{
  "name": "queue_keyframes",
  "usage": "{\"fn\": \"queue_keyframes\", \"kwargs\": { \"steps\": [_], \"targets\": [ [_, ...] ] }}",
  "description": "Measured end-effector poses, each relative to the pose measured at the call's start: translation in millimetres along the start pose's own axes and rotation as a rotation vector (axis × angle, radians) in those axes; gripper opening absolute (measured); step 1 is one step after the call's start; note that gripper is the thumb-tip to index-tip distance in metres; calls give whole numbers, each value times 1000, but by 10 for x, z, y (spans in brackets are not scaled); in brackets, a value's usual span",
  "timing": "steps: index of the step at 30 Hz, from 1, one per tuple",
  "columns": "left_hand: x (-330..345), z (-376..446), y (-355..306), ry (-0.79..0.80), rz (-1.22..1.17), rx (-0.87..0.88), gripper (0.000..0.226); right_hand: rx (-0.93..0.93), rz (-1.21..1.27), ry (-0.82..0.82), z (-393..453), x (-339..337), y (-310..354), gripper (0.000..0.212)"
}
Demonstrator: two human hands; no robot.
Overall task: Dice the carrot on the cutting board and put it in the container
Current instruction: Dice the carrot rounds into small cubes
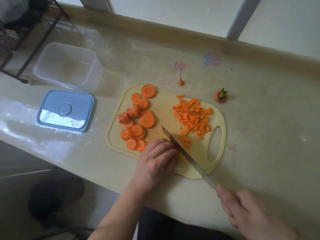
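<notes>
A pale yellow cutting board [166, 108] lies on the counter. Several round carrot slices [138, 118] cover its left half, and a heap of diced carrot [194, 116] sits on its right half. My right hand [249, 212] grips the handle of a knife [183, 153], whose blade slants across the board's near edge. My left hand [155, 160] is curled on the near edge of the board, its fingers against the blade and over carrot pieces I can barely see. A few dice lie just right of the blade. The clear plastic container [69, 64] stands far left, with nothing in it.
The container's blue lid [65, 110] lies flat left of the board. A carrot tip [181, 80] and a carrot top with green stub [220, 96] rest on the counter behind the board. A black wire rack [26, 40] stands at the far left.
</notes>
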State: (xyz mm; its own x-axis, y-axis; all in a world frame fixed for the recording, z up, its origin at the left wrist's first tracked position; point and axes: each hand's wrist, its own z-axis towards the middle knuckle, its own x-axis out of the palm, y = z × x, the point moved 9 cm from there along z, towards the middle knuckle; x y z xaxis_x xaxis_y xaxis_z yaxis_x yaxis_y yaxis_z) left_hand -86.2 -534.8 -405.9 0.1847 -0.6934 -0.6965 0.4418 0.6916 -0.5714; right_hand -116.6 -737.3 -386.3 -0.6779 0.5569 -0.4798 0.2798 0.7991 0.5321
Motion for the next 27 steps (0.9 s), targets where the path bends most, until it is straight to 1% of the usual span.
{"fn": "queue_keyframes", "kwargs": {
  "steps": [2,5,6,10,15,17,19,20,21,24,27],
  "targets": [
    [11,-7,16,5,-4,-11,18,-2,8,-8,-10,-3,21,101],
    [12,5,20,3,-13,-22,20,28,12,-35,1,-3,-28,74],
    [5,13,14,-1,-5,-22,20,35,19,-31,0,2,-31,72],
    [-3,35,7,-6,21,-20,20,46,19,-22,-21,10,-48,80],
    [19,29,26,15,-10,-31,22,54,3,-14,-17,21,-37,79],
    [19,30,42,11,-24,-48,22,50,-6,-52,5,27,-63,85],
    [19,27,64,8,-39,-62,20,11,20,-50,57,79,-51,96],
    [17,23,70,8,-43,-62,19,-13,33,-50,93,103,-44,99],
    [22,18,74,10,-47,-59,18,-30,41,-51,128,120,-27,97],
    [22,15,75,14,-54,-50,19,-49,93,-37,219,152,62,78],
    [-12,18,40,-5,-41,-28,20,-30,218,-5,212,141,49,70]
  ]
}}
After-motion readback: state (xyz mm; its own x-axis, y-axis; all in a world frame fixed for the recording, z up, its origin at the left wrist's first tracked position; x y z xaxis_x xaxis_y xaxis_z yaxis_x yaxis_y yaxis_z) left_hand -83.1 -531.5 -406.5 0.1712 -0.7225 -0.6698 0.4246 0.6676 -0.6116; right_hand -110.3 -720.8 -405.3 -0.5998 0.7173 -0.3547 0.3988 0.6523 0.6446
